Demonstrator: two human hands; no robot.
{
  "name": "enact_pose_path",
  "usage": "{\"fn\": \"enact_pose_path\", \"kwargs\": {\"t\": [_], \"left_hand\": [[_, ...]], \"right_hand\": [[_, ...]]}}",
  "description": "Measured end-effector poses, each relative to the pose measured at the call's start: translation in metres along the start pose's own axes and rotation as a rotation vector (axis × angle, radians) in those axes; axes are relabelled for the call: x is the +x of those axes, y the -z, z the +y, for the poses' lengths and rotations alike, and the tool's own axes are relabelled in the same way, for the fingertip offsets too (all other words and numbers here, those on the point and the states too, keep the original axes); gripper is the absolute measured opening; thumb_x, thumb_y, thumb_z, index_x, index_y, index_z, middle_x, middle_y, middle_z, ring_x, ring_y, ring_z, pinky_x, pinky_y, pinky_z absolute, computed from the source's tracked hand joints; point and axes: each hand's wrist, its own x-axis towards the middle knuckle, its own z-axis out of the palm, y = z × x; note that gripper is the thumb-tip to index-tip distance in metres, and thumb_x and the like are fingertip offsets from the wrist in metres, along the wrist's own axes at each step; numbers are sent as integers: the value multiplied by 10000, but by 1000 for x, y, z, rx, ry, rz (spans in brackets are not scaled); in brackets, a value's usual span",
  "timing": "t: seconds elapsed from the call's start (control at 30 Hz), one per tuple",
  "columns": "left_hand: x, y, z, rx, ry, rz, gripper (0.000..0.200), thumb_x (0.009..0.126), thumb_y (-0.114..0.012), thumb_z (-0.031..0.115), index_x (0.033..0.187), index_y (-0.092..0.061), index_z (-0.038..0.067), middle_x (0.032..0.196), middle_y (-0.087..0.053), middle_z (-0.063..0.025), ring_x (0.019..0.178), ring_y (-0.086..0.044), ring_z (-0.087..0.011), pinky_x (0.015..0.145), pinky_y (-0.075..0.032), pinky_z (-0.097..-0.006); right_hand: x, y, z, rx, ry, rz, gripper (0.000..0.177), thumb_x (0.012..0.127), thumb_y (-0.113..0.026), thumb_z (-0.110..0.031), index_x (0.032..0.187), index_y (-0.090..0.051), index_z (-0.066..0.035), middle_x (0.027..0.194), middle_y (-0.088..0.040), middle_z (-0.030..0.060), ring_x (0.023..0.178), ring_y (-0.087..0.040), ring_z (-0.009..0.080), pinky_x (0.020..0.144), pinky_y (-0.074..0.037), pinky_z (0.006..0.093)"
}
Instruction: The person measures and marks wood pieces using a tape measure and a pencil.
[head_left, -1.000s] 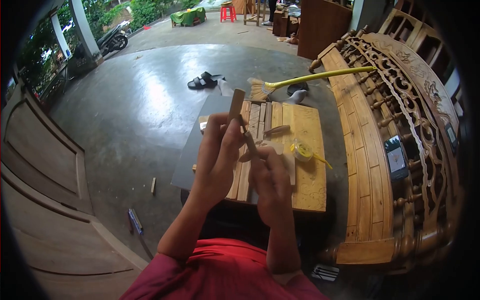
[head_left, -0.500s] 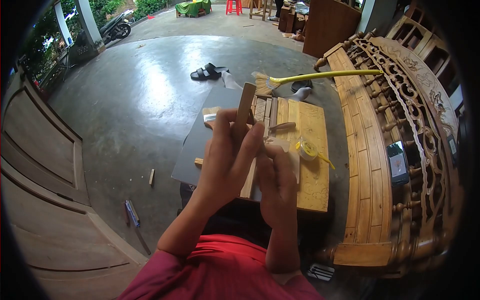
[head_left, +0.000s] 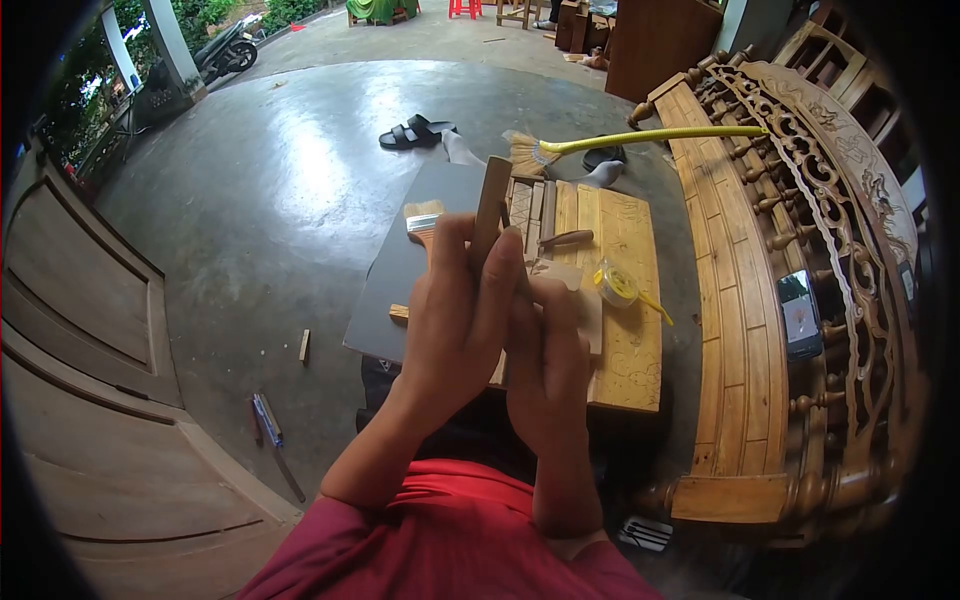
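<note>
My left hand (head_left: pixel 452 315) is closed round a narrow flat strip of wood (head_left: pixel 491 192), which stands up above its fingers. Close against it, on the right, is my right hand (head_left: pixel 550 370) with curled fingers near the strip's lower part; what they grip is hidden. Beneath both hands lies a low work surface with a grey board (head_left: pixel 385 275) and a yellow wooden board (head_left: pixel 628 235). A paintbrush (head_left: pixel 424 222) rests left of my left hand. Right of my right hand are a tape measure (head_left: pixel 617 285) and a small brown-handled tool (head_left: pixel 567 238).
A broom (head_left: pixel 650 137) with a yellow handle lies beyond the boards. To the right stands a carved wooden bench (head_left: pixel 735 330) with a phone (head_left: pixel 798 315) on it. Wooden panels (head_left: pixel 85 290) are at the left. A black sandal (head_left: pixel 415 133) lies on the floor.
The view has shifted slightly. My hands stay together round the wood strip, and my right hand sits a little closer to my left.
</note>
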Motion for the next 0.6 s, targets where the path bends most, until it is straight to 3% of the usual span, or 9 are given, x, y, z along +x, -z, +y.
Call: {"fn": "enact_pose_path", "kwargs": {"t": [0.43, 0.6], "left_hand": [[-4, 0, -6, 92, -36, 18, 324, 1059, -519, 346, 1021, -453, 31, 739, -624, -167, 635, -661, -339, 564, -488, -415], [-7, 0, -7, 156, -105, 43, 247, 1072, -486, 284, 1023, -440, 46, 719, -612, -167, 612, -645, -375, 525, -462, -442]], "right_hand": [[-3, -4, -1, -99, 38, 45, 144, 1040, -497, -98, 1162, -528, -27, 779, -637, 186, 688, -681, 366, 584, -478, 423], [-5, -5, -6, -55, -60, 40, 145, 1048, -488, -114, 1162, -530, -35, 787, -645, 188, 701, -682, 380, 594, -482, 435]]}}
